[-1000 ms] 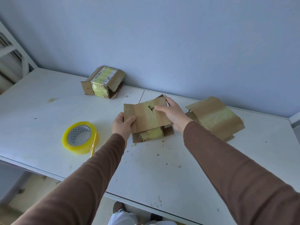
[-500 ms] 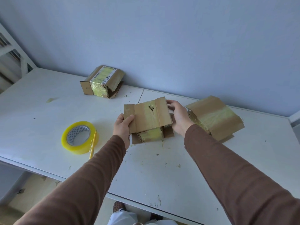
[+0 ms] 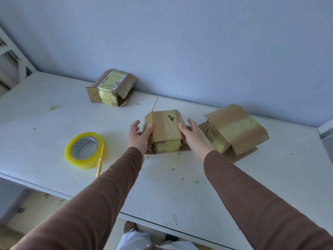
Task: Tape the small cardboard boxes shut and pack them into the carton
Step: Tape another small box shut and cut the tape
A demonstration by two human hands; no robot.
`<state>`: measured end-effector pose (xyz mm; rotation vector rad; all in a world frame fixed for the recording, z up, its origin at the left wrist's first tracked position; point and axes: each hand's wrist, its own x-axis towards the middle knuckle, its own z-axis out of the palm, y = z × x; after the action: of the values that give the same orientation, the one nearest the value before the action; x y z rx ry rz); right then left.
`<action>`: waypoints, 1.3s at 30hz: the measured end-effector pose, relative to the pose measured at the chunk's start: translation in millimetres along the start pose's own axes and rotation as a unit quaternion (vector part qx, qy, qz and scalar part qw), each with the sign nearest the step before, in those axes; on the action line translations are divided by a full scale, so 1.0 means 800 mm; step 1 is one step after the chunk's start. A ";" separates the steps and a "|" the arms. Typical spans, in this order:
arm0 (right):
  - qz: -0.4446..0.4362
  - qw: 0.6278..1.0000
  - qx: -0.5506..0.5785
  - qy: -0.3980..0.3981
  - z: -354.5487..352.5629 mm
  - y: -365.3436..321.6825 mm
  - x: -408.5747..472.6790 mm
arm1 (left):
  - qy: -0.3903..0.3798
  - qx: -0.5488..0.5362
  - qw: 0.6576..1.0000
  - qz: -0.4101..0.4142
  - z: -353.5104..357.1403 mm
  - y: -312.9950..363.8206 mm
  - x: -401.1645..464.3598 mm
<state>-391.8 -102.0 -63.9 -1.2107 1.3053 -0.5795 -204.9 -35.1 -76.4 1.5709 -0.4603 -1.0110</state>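
Yellow tape shows first at the left: a tape roll [image 3: 86, 150] lies flat on the white table [image 3: 45, 127], and a thin yellow pen or cutter [image 3: 100, 160] lies just beside its right edge, pointing toward the near edge of the table. Behind them, near the blue-grey wall [image 3: 180, 42], sits a small cardboard box [image 3: 111, 88] with a printed label on top, bands of yellowish tape over its side and a flap hanging loose on its right.

In the middle of the table sits the middle box [image 3: 164, 131], its top flaps folded down, a dark tear in the top and tape across its near face. The left hand [image 3: 139, 137] rests against the box's left side, thumb pressed on the top edge, fingers spread and only loosely bent, open rather than clamped. The right hand [image 3: 193, 137] lies against the box's right side with thumb on the upper edge and fingers stretched forward along it, likewise open. Both arms wear brown sleeves [image 3: 252, 204].

Just right of that hand stands a larger taped box [image 3: 234, 130], its wide top flap lifted and tilted, lower flaps splayed on the table. Small scraps dot the tabletop.
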 end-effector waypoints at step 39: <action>-0.024 0.992 0.033 0.120 0.067 0.009 -0.049 | -0.175 0.193 0.964 -0.051 0.012 0.023 -0.040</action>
<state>-353.8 -47.2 -63.4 -1.1465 1.4490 -0.8157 -226.3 -21.8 -47.5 1.7747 -0.8711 -1.3474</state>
